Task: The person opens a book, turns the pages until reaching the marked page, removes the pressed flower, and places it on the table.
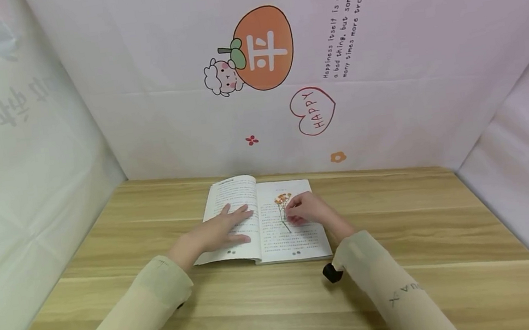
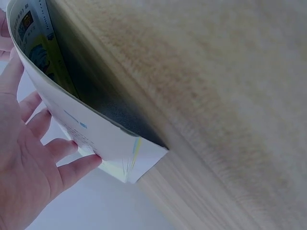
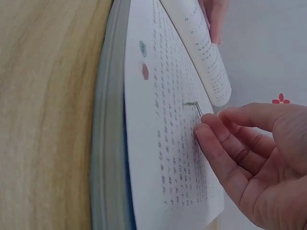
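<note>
An open book [image 1: 294, 248] lies on the wooden table, printed text on both pages. On its right page is a small sprig of orange flowers [image 1: 283, 199] with a thin green stem. My right hand [image 1: 305, 209] is over that page, thumb and fingertips pinched at the stem; in the right wrist view the stem [image 3: 192, 103] runs up to the fingertips. My left hand [image 1: 215, 231] rests on the left page with fingers spread. In the left wrist view, its fingers [image 2: 79, 167] lie against the raised, curved pages, and their undersides show.
The wooden table [image 1: 263, 314] runs up to a printed cloth backdrop [image 1: 166, 127] behind the book, with cloth on both sides. A black wrist device [image 1: 332, 273] sits under the right sleeve cuff. The left pages bow up from the table.
</note>
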`<state>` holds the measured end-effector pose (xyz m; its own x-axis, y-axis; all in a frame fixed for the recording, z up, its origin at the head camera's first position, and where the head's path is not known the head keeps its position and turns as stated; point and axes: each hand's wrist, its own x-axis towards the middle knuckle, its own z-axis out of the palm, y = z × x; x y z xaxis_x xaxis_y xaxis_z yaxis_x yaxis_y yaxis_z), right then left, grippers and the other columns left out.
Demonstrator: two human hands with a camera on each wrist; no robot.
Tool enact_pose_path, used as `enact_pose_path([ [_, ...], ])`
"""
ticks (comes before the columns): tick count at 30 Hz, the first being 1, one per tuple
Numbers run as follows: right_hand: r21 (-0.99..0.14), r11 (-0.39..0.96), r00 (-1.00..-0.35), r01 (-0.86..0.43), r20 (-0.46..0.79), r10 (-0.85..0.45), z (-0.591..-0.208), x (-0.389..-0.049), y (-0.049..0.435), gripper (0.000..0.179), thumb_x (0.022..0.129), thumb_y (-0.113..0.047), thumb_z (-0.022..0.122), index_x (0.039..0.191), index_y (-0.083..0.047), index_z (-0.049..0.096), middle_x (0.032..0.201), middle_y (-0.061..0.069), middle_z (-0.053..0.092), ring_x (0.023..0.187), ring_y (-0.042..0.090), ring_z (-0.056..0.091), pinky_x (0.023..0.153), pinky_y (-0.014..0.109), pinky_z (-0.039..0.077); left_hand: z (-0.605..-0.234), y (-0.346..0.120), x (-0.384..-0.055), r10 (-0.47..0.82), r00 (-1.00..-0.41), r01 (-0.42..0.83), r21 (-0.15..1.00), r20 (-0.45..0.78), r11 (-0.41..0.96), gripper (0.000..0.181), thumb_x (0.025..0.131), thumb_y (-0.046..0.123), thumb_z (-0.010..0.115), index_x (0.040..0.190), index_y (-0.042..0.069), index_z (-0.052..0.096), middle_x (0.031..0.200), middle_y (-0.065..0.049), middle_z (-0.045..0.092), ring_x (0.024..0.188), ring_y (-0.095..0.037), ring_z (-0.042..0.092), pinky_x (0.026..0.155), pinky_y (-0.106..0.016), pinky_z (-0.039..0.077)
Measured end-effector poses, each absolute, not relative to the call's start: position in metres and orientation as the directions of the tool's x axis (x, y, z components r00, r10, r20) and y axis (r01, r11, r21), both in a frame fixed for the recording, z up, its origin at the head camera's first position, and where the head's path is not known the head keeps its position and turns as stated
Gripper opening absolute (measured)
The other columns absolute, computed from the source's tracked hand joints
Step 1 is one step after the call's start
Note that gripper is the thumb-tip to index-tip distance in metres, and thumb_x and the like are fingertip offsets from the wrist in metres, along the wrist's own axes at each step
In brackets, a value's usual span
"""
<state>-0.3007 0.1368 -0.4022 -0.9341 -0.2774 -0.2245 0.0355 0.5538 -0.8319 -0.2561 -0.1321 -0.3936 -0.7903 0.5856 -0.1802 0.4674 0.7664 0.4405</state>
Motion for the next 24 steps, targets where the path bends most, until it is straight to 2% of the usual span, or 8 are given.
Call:
enact_pose_path([
  [8, -0.781, 0.623, -0.947, 0.043, -0.231, -0.224, -0.41, -0.303, 0.13, 0.013, 0.087, -0.013, 0.066, 0.085, -0.001, 0.068, 0.074, 0.007, 0.065, 0.063, 0.015, 0.062, 0.059, 0.027, 0.053, -0.393, -0.131, -0.257, 0.585, -0.789, 0.468, 0.431, -0.19, 0.772, 0.074, 0.088, 0.052, 0.053, 0.149, 0.023, 0.023, 0.155, 0.004, 0.01, 0.139, -0.032, -0.003, 0.107, -0.053, 0.017],
  [13, -0.664, 0.748, -0.952, 0.008, -0.233, -0.197, -0.408, -0.303, 0.123, 0.024, 0.081, -0.028, 0.073, 0.072, -0.006, 0.067, 0.06, 0.003, 0.06, 0.052, 0.013, 0.054, 0.053, 0.026, 0.046, -0.393, -0.13, -0.257, 0.586, -0.788, 0.472, 0.427, -0.189, 0.771, 0.074, 0.089, 0.052, 0.053, 0.149, 0.022, 0.023, 0.155, 0.003, 0.01, 0.139, -0.033, -0.003, 0.106, -0.055, 0.018],
  [16, -0.603, 0.797, -0.946, -0.012, -0.252, -0.205, -0.407, -0.303, 0.119, 0.028, 0.079, -0.031, 0.075, 0.068, -0.007, 0.064, 0.054, 0.002, 0.056, 0.048, 0.012, 0.048, 0.052, 0.025, 0.04, -0.393, -0.13, -0.256, 0.584, -0.789, 0.47, 0.426, -0.19, 0.773, 0.073, 0.089, 0.053, 0.052, 0.149, 0.022, 0.023, 0.155, 0.003, 0.01, 0.139, -0.033, -0.002, 0.106, -0.055, 0.018],
  [24, -0.558, 0.828, -0.958, -0.055, -0.204, -0.201, -0.404, -0.302, 0.118, 0.02, 0.078, -0.023, 0.076, 0.07, -0.008, 0.065, 0.059, 0.003, 0.06, 0.051, 0.012, 0.052, 0.054, 0.025, 0.043, -0.392, -0.131, -0.255, 0.584, -0.79, 0.466, 0.434, -0.188, 0.771, 0.073, 0.089, 0.051, 0.053, 0.149, 0.022, 0.024, 0.155, 0.002, 0.01, 0.139, -0.033, -0.002, 0.106, -0.055, 0.017],
])
